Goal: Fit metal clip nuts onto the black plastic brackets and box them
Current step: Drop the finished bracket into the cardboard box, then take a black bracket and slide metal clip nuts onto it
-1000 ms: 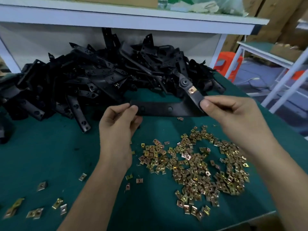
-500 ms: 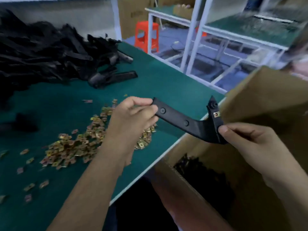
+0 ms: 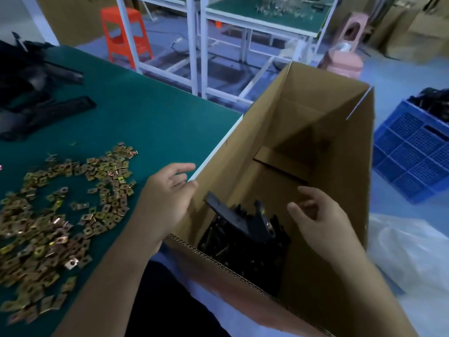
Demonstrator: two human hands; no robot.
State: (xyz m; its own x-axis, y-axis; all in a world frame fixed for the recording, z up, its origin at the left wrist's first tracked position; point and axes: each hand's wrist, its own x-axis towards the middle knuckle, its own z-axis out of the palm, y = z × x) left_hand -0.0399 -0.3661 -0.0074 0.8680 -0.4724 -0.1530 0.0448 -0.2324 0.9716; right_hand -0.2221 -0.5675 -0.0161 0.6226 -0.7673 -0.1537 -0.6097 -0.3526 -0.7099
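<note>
By green bench (image 3: 158,122) and carton (image 3: 340,132), left hand (image 3: 167,203), right hand (image 3: 320,224) hover, fingers (image 3: 308,191) spread, empty.

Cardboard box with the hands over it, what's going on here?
A person is boxing black plastic brackets. Both the left hand and right hand are open and empty at the brown cardboard box, where one bracket lies on top of others. Loose brass-coloured metal clip nuts cover the green table beside it.

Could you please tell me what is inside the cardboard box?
A heap of black brackets lies at the bottom of the cardboard box; whatever lies under the heap is covered.
</note>
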